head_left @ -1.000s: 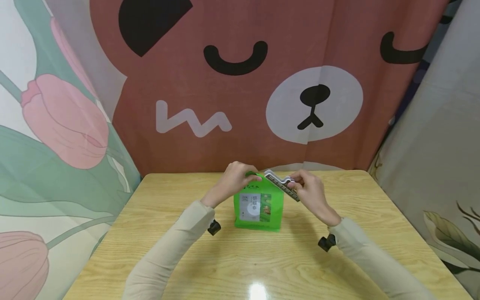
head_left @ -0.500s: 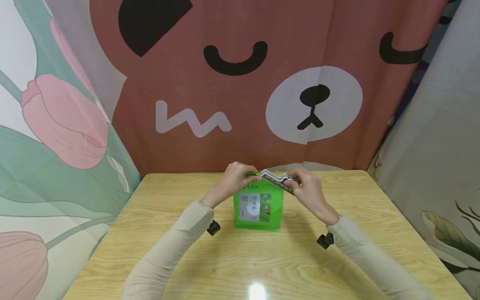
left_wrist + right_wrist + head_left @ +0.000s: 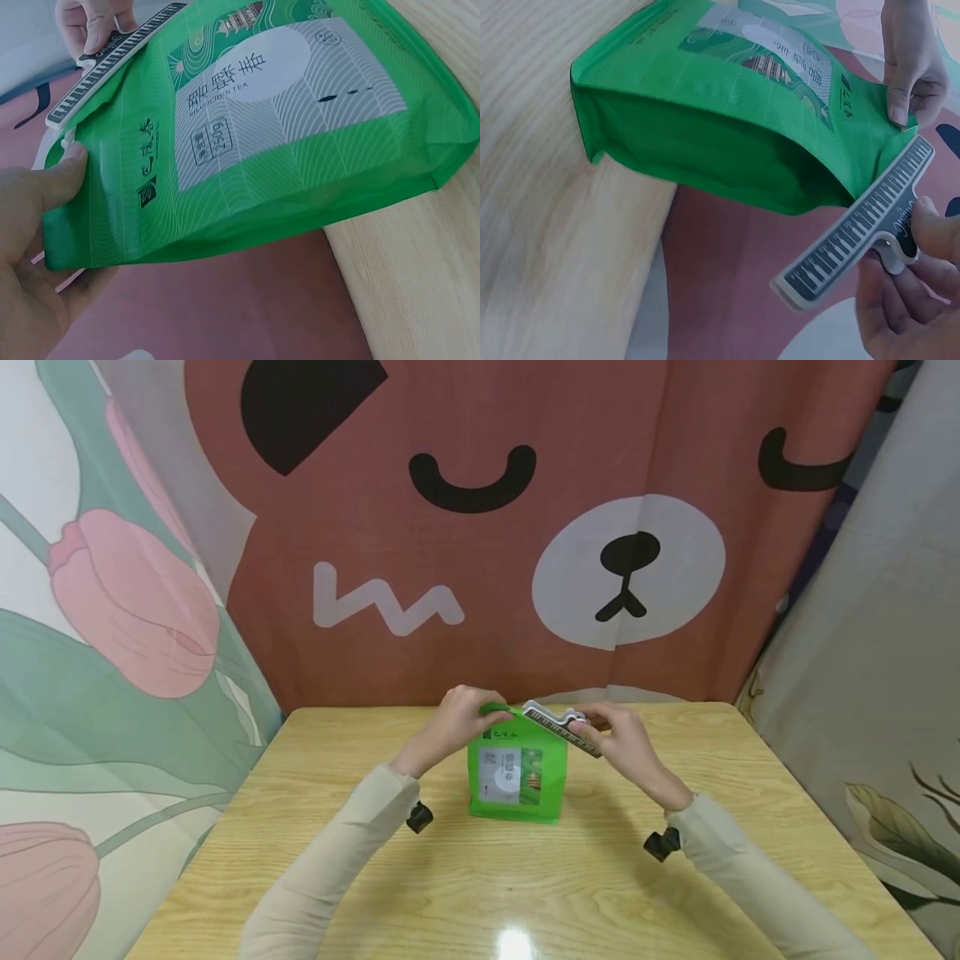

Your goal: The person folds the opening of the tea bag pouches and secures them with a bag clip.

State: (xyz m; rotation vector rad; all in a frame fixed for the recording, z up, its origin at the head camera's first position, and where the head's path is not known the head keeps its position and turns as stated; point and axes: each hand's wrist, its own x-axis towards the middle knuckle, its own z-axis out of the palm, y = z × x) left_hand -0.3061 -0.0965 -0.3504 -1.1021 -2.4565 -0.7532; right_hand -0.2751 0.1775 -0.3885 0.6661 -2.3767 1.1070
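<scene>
Right hand (image 3: 626, 739) still gripped the clip (image 3: 558, 727), barely shifted along the bag (image 3: 516, 777) top; left hand (image 3: 457, 722) kept pinching the bag's corner. Clip not seated yet.

My arms are covered in long, close-fitting sleeves (image 3: 352, 843) of pale beige knit, smooth and unmarked, ending at the wrists. My left hand (image 3: 456, 720) and right hand (image 3: 624, 737) are bare, without rings or gloves. A small black camera mount (image 3: 418, 816) is strapped under each wrist.
</scene>
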